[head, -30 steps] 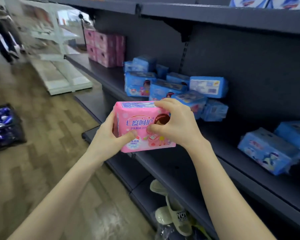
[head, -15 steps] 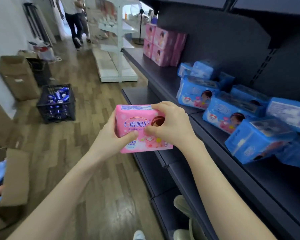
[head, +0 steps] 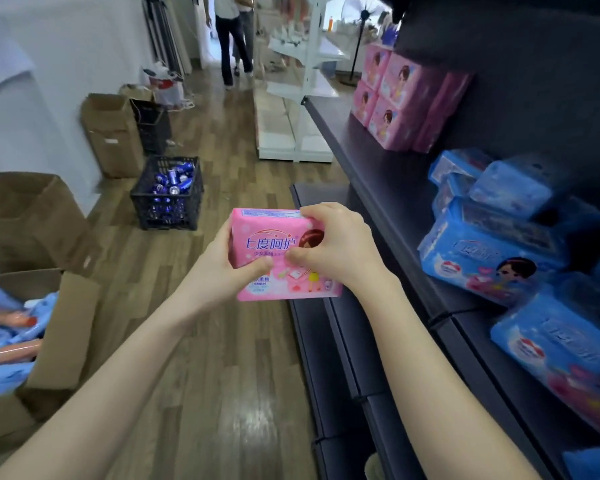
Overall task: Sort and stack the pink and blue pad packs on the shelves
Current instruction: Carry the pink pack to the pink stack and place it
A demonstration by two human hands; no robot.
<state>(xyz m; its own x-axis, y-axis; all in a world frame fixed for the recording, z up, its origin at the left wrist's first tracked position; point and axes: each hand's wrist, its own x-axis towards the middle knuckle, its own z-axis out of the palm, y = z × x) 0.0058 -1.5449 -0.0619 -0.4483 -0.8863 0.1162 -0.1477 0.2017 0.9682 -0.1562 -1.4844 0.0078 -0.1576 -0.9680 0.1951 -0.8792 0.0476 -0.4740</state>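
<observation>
I hold a pink pad pack (head: 271, 244) in front of me over the aisle floor, left of the dark shelf (head: 371, 188). My left hand (head: 219, 268) grips its left end, thumb across the front. My right hand (head: 336, 244) grips its right side, fingers over the top edge. A stack of pink packs (head: 402, 98) stands at the far end of the shelf. Several blue packs (head: 492, 251) lie in a loose pile on the nearer part of the shelf, to my right.
An open cardboard box (head: 59, 341) with blue and pink packs sits at lower left. A black crate of cans (head: 168, 192), more boxes (head: 111, 133) and a white shelf unit (head: 302, 98) stand along the aisle. Two people (head: 232, 29) stand at the far end.
My view has swung left along the aisle, so the far pink stack and the floor boxes now show. Both hands keep the same grip on the pink pack.
</observation>
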